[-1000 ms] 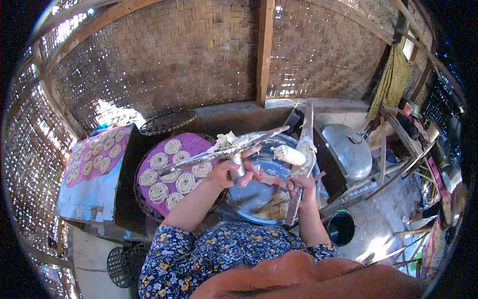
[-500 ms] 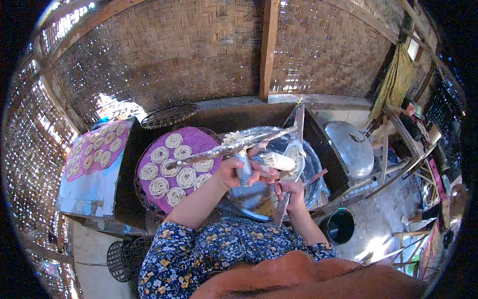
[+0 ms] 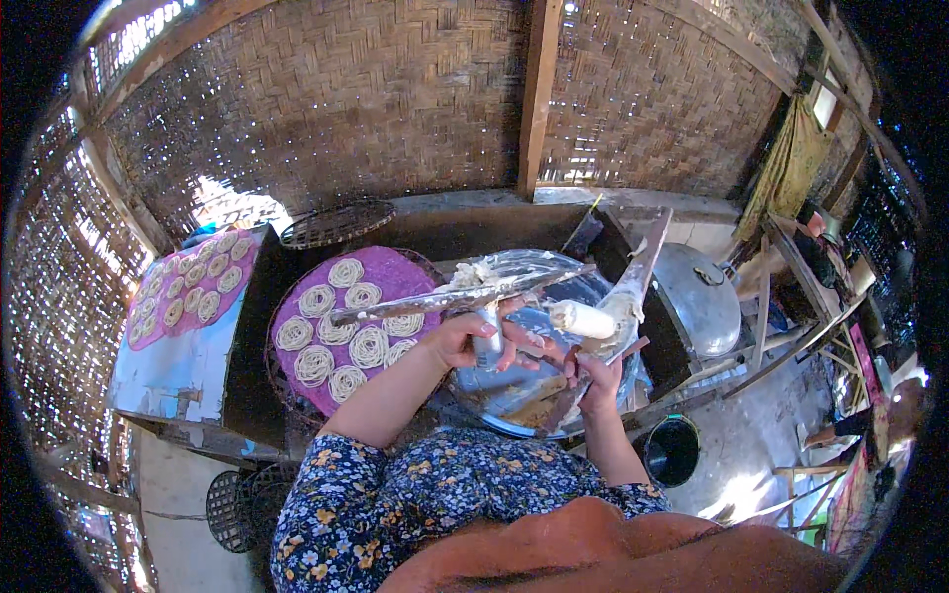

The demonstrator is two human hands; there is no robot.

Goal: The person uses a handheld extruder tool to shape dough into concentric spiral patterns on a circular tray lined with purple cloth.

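My left hand (image 3: 463, 342) is closed round the metal tube (image 3: 488, 334) under a wooden bar (image 3: 435, 302), which lies crosswise with pale dough (image 3: 474, 273) on its top. In my right hand (image 3: 597, 383) is a second, slanting wooden bar (image 3: 647, 257). From this one a thick white plunger (image 3: 581, 318) sticks out toward the left, smeared with dough. The two pieces look like halves of a hand noodle press and are apart. Below both hands is a wide metal basin (image 3: 514, 410) with dough smears on its wall.
Left of the basin, a round tray with a purple cloth (image 3: 390, 269) bears several noodle coils (image 3: 369, 348). More coils lie on a purple sheet (image 3: 237, 251) atop a box at far left. A domed metal lid (image 3: 697, 301) stands right, a dark bucket (image 3: 672, 450) on the floor.
My right hand has moved a little right with the plunger bar, whose upper end has swung right, away from the tube. The left hand has stayed nearly in place.
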